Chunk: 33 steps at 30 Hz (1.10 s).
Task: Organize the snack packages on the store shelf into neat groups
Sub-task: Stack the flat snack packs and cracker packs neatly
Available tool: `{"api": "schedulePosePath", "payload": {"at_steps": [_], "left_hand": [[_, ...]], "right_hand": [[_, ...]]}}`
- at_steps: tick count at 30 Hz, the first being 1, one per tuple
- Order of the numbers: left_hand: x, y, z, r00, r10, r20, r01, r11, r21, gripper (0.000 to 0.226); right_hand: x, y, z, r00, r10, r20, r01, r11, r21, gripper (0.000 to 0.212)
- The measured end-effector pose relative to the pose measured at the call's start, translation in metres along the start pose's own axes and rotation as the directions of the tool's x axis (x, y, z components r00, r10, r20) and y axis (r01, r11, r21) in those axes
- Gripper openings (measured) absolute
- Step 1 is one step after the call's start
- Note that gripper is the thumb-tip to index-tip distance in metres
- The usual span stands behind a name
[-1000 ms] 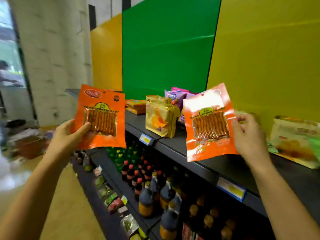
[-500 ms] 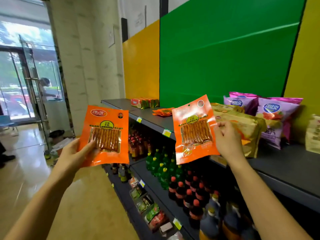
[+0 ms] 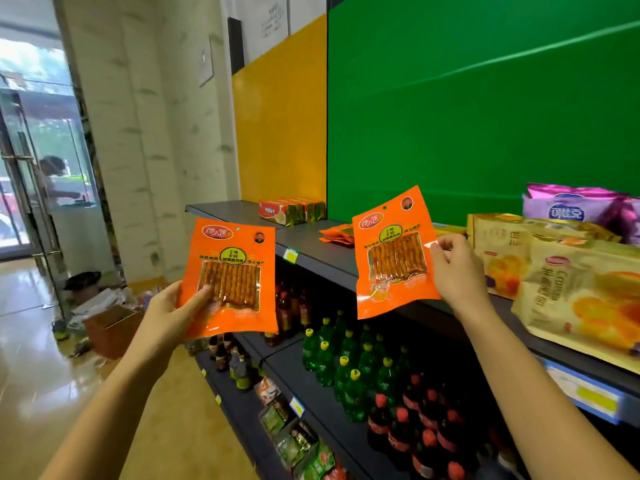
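Note:
My left hand grips an orange snack packet by its lower left corner, held upright off the shelf's left end. My right hand pinches a second, matching orange packet by its right edge, in front of the dark top shelf. More orange packets lie flat in a small pile on the shelf behind it. Cream-yellow snack bags stand to the right, with purple bags behind them.
Red and green boxes sit at the shelf's far left end. Lower shelves hold green bottles, dark red-capped bottles and small packets. A cardboard box and litter lie on the floor left. A person stands by the glass door.
The view has swung left along the shelf. Both hands still hold their packets; the right packet now hangs in front of the flat orange pile, with the yellow bags to its right.

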State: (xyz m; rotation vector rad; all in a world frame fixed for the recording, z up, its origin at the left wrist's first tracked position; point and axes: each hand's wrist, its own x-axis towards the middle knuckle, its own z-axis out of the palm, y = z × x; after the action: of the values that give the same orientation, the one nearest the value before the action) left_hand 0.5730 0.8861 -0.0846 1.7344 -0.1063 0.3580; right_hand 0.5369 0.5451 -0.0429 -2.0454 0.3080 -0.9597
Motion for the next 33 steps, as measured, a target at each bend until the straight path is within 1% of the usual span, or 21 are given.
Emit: {"api": "schedulePosePath", "payload": {"at_steps": [6, 10, 13, 16, 19, 21, 26, 30, 33], "left_hand": [[0.107, -0.013, 0.036, 0.996, 0.062, 0.07, -0.061, 0.998, -0.015, 0.029], [0.182, -0.014, 0.066, 0.987, 0.065, 0.147, -0.063, 0.998, -0.014, 0.027], [0.229, -0.019, 0.091, 0.973, 0.066, 0.22, -0.06, 0.998, -0.033, 0.026], [0.271, -0.023, 0.117, 0.956, 0.085, 0.282, -0.073, 0.996, -0.052, 0.019], [0.316, -0.03, 0.146, 0.933, 0.121, 0.339, -0.1, 0.992, -0.077, 0.023], [0.345, -0.035, 0.169, 0.897, 0.129, 0.422, -0.1, 0.991, -0.09, 0.023], [0.399, -0.047, 0.229, 0.775, 0.117, 0.621, -0.072, 0.993, -0.097, 0.015], [0.431, -0.051, 0.262, 0.682, 0.085, 0.726, -0.044, 0.996, -0.076, 0.016], [0.452, -0.053, 0.281, 0.626, 0.045, 0.778, 0.001, 0.998, -0.058, 0.017]], "right_hand": [[0.068, 0.004, 0.054, 0.995, -0.036, -0.093, 0.03, 0.997, -0.072, 0.026], [0.11, 0.004, 0.076, 0.986, -0.071, -0.154, 0.053, 0.992, -0.118, 0.026], [0.132, 0.008, 0.091, 0.977, -0.068, -0.202, 0.038, 0.988, -0.149, 0.025], [0.149, 0.013, 0.105, 0.971, -0.062, -0.233, 0.017, 0.982, -0.189, 0.024], [0.162, 0.015, 0.116, 0.967, -0.042, -0.252, -0.022, 0.969, -0.246, 0.025], [0.169, 0.016, 0.124, 0.962, -0.028, -0.271, -0.051, 0.959, -0.278, 0.025], [0.184, 0.011, 0.153, 0.93, -0.019, -0.368, -0.117, 0.932, -0.343, 0.023], [0.197, -0.003, 0.184, 0.885, -0.049, -0.464, -0.147, 0.914, -0.377, 0.022], [0.212, -0.014, 0.204, 0.861, 0.007, -0.509, -0.203, 0.922, -0.33, 0.023]]}}
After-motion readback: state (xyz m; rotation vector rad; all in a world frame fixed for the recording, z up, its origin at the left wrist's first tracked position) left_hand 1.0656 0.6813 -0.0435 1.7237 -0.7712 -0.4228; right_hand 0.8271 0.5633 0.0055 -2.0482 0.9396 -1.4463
